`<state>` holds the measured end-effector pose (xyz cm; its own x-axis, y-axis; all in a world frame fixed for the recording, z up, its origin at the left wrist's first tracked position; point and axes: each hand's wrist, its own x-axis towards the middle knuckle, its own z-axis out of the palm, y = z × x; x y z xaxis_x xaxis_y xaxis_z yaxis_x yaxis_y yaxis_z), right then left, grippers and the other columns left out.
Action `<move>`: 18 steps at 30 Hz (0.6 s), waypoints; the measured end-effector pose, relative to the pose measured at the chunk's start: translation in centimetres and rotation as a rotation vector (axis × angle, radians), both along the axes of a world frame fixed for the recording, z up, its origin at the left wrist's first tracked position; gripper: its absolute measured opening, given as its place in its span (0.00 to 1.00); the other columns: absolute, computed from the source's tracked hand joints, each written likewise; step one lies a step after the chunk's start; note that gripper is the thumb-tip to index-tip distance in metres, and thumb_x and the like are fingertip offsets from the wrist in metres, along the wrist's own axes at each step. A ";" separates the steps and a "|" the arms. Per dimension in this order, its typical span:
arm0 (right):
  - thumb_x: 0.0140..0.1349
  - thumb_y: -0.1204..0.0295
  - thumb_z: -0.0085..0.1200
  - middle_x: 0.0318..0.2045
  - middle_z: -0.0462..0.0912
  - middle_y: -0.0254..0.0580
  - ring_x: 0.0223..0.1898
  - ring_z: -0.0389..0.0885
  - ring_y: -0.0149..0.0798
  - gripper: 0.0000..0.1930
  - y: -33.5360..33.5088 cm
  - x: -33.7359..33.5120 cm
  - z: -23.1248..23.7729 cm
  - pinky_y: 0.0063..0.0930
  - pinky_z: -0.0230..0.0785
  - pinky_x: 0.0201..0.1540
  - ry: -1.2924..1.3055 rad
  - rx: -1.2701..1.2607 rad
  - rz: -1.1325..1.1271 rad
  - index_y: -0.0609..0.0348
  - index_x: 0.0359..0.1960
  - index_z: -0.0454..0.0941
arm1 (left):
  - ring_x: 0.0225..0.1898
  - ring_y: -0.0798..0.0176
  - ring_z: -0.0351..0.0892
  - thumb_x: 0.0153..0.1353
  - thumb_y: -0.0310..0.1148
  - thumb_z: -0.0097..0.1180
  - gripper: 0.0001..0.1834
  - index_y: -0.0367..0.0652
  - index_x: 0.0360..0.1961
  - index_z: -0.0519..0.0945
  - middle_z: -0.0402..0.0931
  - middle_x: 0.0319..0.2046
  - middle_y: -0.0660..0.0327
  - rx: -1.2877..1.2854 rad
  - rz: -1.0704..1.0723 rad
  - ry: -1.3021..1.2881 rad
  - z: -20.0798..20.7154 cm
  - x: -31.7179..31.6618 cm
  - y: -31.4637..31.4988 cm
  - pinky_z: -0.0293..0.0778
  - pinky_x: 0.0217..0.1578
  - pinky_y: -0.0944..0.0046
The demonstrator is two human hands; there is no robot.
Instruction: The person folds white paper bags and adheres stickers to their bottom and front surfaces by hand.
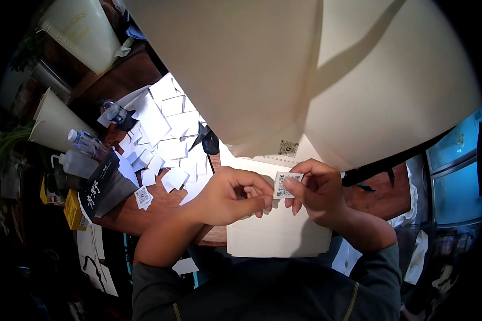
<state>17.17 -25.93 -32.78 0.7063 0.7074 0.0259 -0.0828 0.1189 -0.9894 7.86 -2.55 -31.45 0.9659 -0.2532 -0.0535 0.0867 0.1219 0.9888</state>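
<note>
Between thumb and fingers, my right hand (322,197) grips a small stack of square white stickers (288,184) with a black code printed on the top one. Just left of the stack is my left hand (231,197), its thumb and forefinger pinched together; whatever is in that pinch is too small to make out. Under both hands lies the lower part of a cream cardboard piece (276,238). Beyond them a large cream sheet or panel (241,69) rises toward me, creased down its middle, with a printed code square (289,148) near its lower edge.
White paper pieces (171,128) lie heaped on the brown wooden table (211,235) at left. Nearby are a few loose code stickers (143,197), a dark paper bag (104,184), clear bottles (85,142) and a yellow box (75,211). Cream buckets (83,35) stand at far left.
</note>
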 end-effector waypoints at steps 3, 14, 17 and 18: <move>0.73 0.77 0.64 0.35 0.88 0.52 0.31 0.91 0.33 0.11 0.0 0.1 0.4 0.23 0.82 0.27 0.056 0.020 0.026 0.73 0.49 0.77 | 0.32 0.72 0.86 0.69 0.20 0.64 0.05 0.34 0.44 0.88 0.88 0.33 0.60 0.032 0.030 -0.071 -0.9 -0.2 0.1 0.79 0.33 0.71; 0.62 0.84 0.70 0.46 0.88 0.51 0.42 0.93 0.50 0.17 0.8 0.2 -1.4 0.34 0.85 0.40 -0.929 0.154 -0.098 0.61 0.51 0.83 | 0.32 0.71 0.85 0.70 0.19 0.64 0.03 0.31 0.43 0.86 0.88 0.33 0.59 -0.105 0.147 -0.098 -1.7 -0.3 -0.5 0.80 0.35 0.70; 0.62 0.84 0.70 0.46 0.89 0.51 0.41 0.93 0.49 0.15 0.8 0.1 -1.8 0.35 0.85 0.40 -0.941 0.148 -0.104 0.61 0.49 0.83 | 0.32 0.73 0.84 0.70 0.20 0.64 0.02 0.32 0.42 0.86 0.88 0.32 0.60 0.002 0.177 -0.125 -1.3 -0.4 -1.0 0.79 0.35 0.71; 0.61 0.84 0.70 0.46 0.89 0.51 0.40 0.93 0.49 0.16 0.7 0.2 -1.8 0.35 0.85 0.40 -0.956 0.145 -0.099 0.62 0.49 0.83 | 0.31 0.73 0.84 0.70 0.20 0.65 0.02 0.32 0.41 0.86 0.88 0.32 0.61 0.046 0.192 -0.132 -1.1 -0.5 -1.1 0.79 0.35 0.71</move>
